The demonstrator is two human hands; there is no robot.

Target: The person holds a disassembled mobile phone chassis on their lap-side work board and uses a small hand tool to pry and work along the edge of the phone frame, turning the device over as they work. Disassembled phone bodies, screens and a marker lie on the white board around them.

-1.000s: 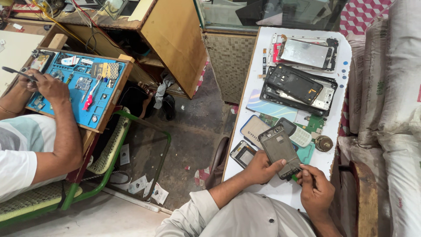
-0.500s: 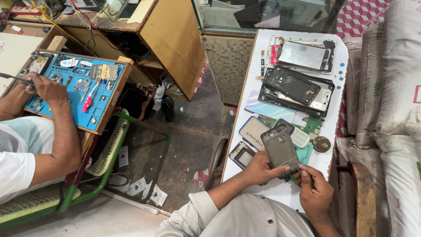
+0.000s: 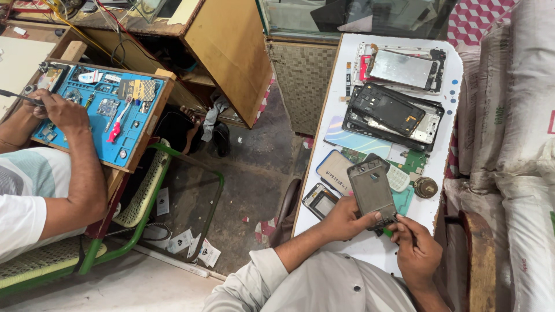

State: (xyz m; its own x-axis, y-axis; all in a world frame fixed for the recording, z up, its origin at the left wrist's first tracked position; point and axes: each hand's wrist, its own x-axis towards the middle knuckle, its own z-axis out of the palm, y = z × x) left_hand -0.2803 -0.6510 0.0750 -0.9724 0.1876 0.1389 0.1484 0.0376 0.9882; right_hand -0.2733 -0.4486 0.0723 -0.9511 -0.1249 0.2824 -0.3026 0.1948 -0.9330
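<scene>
My left hand (image 3: 346, 218) grips the lower edge of a grey phone frame (image 3: 372, 188), holding it tilted above the white table (image 3: 370, 254). My right hand (image 3: 414, 247) is pinched at the frame's bottom corner; a small green-handled tool (image 3: 386, 232) shows just beneath the fingers. Whether the fingers hold that tool cannot be told for sure. Under the frame lie phone parts: a small black frame (image 3: 319, 200), a tan back cover (image 3: 334, 169) and a green circuit board (image 3: 411, 162).
Further up the table sit a stack of black phone housings (image 3: 392, 114), a screen assembly (image 3: 402, 68) and a round brass piece (image 3: 425, 187). At left another person's hand (image 3: 58, 110) works over a blue repair mat (image 3: 110, 115). White sacks (image 3: 520, 115) line the right.
The phone frame stays in my left hand. My right hand has edged up to the frame's bottom corner. The other person's hand shifted slightly on the blue mat.
</scene>
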